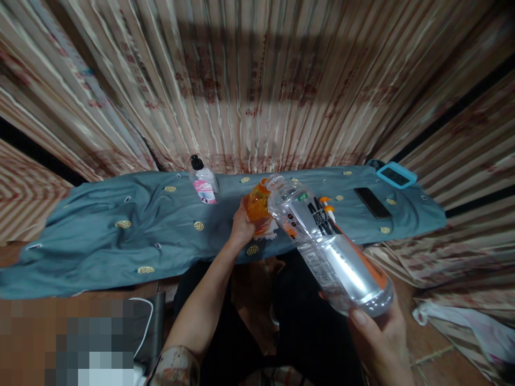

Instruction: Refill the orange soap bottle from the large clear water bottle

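My left hand (243,224) is wrapped round an orange bottle (259,202) low over the cloth-covered table. In my right hand (378,332) is a large clear plastic bottle (330,246) with a silver and orange label, gripped near its base. It tilts so that its open neck meets the mouth of the orange bottle. Whether liquid runs between them I cannot tell. An orange and white pump top (328,206) shows just behind the clear bottle, and its lower part is hidden.
A clear pump bottle with a pink label (204,185) stands at the back left. A dark phone (372,202) and a light-blue framed device (396,175) lie on the right. The grey-green cloth (100,236) is wrinkled; pleated curtains (257,80) hang close behind it.
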Demonstrator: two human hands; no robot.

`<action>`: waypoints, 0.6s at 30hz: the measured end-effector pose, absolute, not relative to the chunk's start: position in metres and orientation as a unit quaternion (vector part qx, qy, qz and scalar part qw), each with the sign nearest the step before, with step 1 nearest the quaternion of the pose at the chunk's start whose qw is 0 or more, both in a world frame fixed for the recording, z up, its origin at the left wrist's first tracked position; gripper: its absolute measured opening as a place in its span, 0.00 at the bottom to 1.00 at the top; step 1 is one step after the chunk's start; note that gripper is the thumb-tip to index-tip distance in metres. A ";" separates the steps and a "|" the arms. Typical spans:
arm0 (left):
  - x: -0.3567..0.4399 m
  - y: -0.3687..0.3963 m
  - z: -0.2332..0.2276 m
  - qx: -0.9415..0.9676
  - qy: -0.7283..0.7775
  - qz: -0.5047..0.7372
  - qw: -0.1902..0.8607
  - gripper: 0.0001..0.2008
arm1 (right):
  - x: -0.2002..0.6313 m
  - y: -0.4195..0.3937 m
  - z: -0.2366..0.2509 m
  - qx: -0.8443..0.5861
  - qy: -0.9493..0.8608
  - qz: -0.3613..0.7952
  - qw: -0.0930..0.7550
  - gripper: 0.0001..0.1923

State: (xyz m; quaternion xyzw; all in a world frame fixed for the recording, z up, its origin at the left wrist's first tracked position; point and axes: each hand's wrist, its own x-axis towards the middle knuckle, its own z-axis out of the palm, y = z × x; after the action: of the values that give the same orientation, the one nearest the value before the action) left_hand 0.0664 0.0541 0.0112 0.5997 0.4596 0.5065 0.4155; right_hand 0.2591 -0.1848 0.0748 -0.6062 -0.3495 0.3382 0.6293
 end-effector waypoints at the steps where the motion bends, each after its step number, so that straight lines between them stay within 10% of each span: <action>1: 0.067 0.054 0.011 0.599 0.456 0.510 0.416 0.37 | 0.260 -0.185 0.075 -0.607 -0.351 0.338 0.628 0.45; 18: 0.067 0.055 0.007 0.600 0.453 0.510 0.418 0.36 | 0.261 -0.185 0.071 -0.609 -0.358 0.328 0.627 0.46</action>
State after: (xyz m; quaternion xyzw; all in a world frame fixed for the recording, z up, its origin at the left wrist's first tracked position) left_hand 0.0669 0.0551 0.0073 0.6000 0.4528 0.5105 0.4176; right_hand 0.2609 -0.1850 0.0711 -0.6090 -0.3582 0.3281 0.6269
